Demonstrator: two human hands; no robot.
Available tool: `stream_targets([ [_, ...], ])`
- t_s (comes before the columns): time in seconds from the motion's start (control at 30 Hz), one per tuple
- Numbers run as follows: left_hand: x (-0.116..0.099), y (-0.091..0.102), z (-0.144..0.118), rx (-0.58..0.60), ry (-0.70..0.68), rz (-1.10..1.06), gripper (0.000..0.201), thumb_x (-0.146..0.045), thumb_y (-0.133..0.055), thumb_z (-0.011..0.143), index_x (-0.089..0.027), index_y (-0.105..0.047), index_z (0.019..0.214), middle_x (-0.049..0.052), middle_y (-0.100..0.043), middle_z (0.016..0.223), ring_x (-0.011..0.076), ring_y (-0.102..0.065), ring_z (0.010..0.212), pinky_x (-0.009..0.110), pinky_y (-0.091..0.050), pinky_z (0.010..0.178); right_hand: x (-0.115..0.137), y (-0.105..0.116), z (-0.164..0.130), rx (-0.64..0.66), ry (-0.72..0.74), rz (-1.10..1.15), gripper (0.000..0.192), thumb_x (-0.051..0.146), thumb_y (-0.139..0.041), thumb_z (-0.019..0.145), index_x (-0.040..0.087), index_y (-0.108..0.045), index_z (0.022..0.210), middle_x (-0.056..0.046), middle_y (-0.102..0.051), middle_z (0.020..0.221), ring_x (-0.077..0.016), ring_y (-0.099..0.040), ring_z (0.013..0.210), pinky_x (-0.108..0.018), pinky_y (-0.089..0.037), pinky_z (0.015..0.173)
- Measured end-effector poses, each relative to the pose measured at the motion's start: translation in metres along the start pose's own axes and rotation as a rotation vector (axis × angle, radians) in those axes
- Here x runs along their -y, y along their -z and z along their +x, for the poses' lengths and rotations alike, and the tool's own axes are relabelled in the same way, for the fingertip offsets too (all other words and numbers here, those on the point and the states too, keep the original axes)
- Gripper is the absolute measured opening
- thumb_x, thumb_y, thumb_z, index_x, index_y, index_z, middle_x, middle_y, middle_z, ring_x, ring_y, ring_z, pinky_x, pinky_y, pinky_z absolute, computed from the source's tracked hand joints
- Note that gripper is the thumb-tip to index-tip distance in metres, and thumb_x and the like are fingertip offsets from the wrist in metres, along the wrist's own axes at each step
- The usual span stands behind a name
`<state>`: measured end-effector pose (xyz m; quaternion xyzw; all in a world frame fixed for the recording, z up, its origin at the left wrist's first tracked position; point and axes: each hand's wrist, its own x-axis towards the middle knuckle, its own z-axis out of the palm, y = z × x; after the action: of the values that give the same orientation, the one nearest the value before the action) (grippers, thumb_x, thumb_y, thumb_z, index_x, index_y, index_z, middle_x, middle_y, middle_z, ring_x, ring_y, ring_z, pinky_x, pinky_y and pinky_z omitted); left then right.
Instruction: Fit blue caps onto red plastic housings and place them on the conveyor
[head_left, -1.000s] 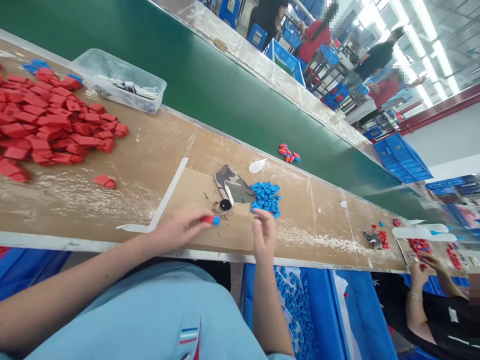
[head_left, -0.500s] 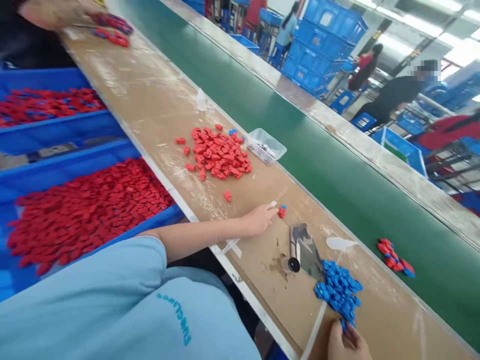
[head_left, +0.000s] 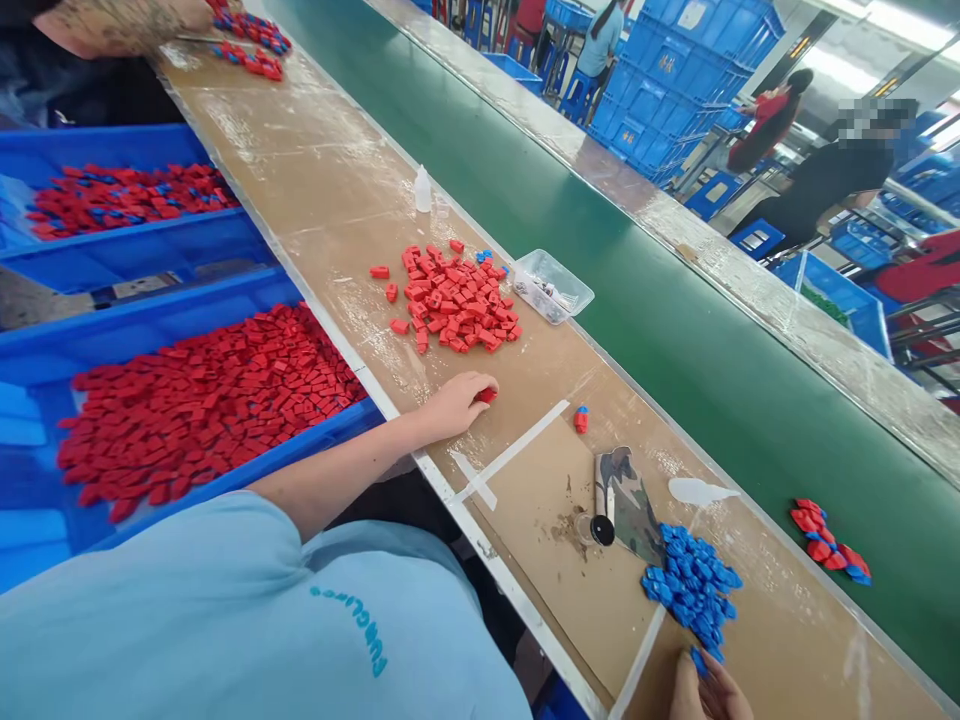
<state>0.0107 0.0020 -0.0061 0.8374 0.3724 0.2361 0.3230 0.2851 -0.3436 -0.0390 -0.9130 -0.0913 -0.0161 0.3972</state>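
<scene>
My left hand (head_left: 456, 404) rests over the brown tabletop with its fingers closed on a small red plastic piece (head_left: 487, 395). Just beyond it lies a heap of red pieces (head_left: 461, 300). At the bottom right, my right hand (head_left: 709, 692) pinches a small blue plastic piece (head_left: 699, 661) at the near end of a heap of blue pieces (head_left: 694, 580). A joined red-and-blue piece (head_left: 581, 419) stands alone between the two hands. A camouflage-patterned cloth (head_left: 630, 505) and a small jar with a black top (head_left: 601, 530) lie beside the blue heap.
A green conveyor belt (head_left: 660, 310) runs along the far side, carrying several red-and-blue pieces (head_left: 829, 545). A clear tray (head_left: 553, 288) and white bottles (head_left: 423, 190) stand near it. Blue crates (head_left: 187, 245) of red pieces sit at left. Another person's arm (head_left: 112, 25) is at top left.
My left hand has moved left, away from the red-and-blue piece, and has picked up the lone red piece. My right hand stays at the blue heap.
</scene>
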Motion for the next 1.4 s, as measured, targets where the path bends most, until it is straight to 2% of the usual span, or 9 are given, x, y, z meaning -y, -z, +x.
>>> stream_targets([
  [0.13,-0.013,-0.009,-0.009,-0.002,-0.153,-0.289,0.016,-0.014,-0.05,0.085,-0.017,-0.056,0.099,0.005,-0.063,0.096,0.015,-0.061,0.086,0.027,-0.052,0.078,0.024,0.004,-0.017,0.003,0.015,0.056,0.044,0.06,-0.063,0.069,0.035,-0.067,0.106,-0.014,-0.07,0.09,-0.0315,-0.07,0.093,-0.042,-0.056,0.078],
  [0.27,-0.021,-0.017,-0.014,0.06,-0.242,-0.358,0.016,-0.015,-0.047,0.087,-0.016,-0.059,0.098,0.007,-0.063,0.095,0.0146,-0.061,0.089,0.024,-0.053,0.076,0.051,0.003,-0.026,0.033,0.095,0.185,0.049,0.056,-0.072,0.063,0.022,-0.068,0.099,-0.011,-0.068,0.087,-0.0291,-0.068,0.082,-0.046,-0.056,0.08],
  [0.4,-0.025,-0.024,-0.016,0.098,-0.26,-0.372,0.019,-0.012,-0.048,0.086,-0.016,-0.06,0.1,0.007,-0.063,0.097,0.0142,-0.062,0.09,0.024,-0.053,0.079,0.073,-0.005,-0.034,0.111,0.168,0.289,0.048,0.051,-0.077,0.062,0.019,-0.067,0.096,-0.007,-0.066,0.083,-0.0205,-0.064,0.073,-0.037,-0.057,0.073],
  [0.57,-0.026,-0.038,-0.023,0.175,-0.274,-0.471,0.026,-0.014,-0.049,0.086,-0.016,-0.062,0.108,0.008,-0.06,0.1,0.0141,-0.062,0.092,0.024,-0.054,0.08,0.093,-0.017,-0.041,0.252,0.276,0.302,0.039,0.045,-0.073,0.07,0.017,-0.065,0.096,-0.008,-0.067,0.086,-0.0175,-0.064,0.074,-0.033,-0.056,0.07],
  [0.73,-0.039,-0.061,-0.032,0.293,-0.233,-0.658,0.026,-0.013,-0.05,0.084,-0.016,-0.064,0.106,0.008,-0.057,0.1,0.0131,-0.063,0.088,0.023,-0.054,0.079,0.11,-0.023,-0.037,0.332,0.538,0.092,0.026,0.039,-0.061,0.082,0.019,-0.067,0.098,-0.008,-0.07,0.092,-0.0179,-0.065,0.078,-0.035,-0.055,0.074],
  [0.83,-0.049,-0.071,-0.036,0.348,-0.219,-0.722,0.021,-0.013,-0.055,0.082,-0.015,-0.065,0.101,0.006,-0.058,0.094,0.0118,-0.062,0.083,0.022,-0.053,0.076,0.116,-0.024,-0.034,0.315,0.719,-0.055,0.022,0.034,-0.055,0.087,0.021,-0.07,0.097,-0.008,-0.072,0.093,-0.0188,-0.066,0.084,-0.034,-0.053,0.077],
  [1.0,-0.057,-0.081,-0.038,0.393,-0.216,-0.681,0.019,-0.013,-0.059,0.08,-0.016,-0.065,0.098,0.004,-0.06,0.087,0.0122,-0.058,0.079,0.021,-0.05,0.071,0.118,-0.027,-0.033,0.304,0.876,-0.117,0.022,0.031,-0.053,0.09,0.022,-0.071,0.099,-0.007,-0.073,0.094,-0.0192,-0.067,0.088,-0.032,-0.053,0.078],
  [1.17,-0.06,-0.083,-0.042,0.422,-0.212,-0.621,0.021,-0.012,-0.055,0.083,-0.016,-0.065,0.102,0.005,-0.062,0.091,0.0136,-0.058,0.083,0.022,-0.049,0.074,0.117,-0.03,-0.031,0.273,0.954,-0.13,0.022,0.029,-0.054,0.09,0.022,-0.072,0.101,-0.007,-0.073,0.093,-0.0186,-0.066,0.086,-0.03,-0.052,0.076],
  [1.4,-0.06,-0.083,-0.044,0.403,-0.322,-0.578,0.027,-0.008,-0.047,0.086,-0.015,-0.063,0.108,0.008,-0.066,0.099,0.0153,-0.06,0.09,0.025,-0.047,0.08,0.12,-0.029,-0.03,0.295,1.003,-0.158,0.023,0.027,-0.052,0.092,0.024,-0.071,0.103,-0.006,-0.072,0.092,-0.0175,-0.066,0.083,-0.03,-0.052,0.074],
])
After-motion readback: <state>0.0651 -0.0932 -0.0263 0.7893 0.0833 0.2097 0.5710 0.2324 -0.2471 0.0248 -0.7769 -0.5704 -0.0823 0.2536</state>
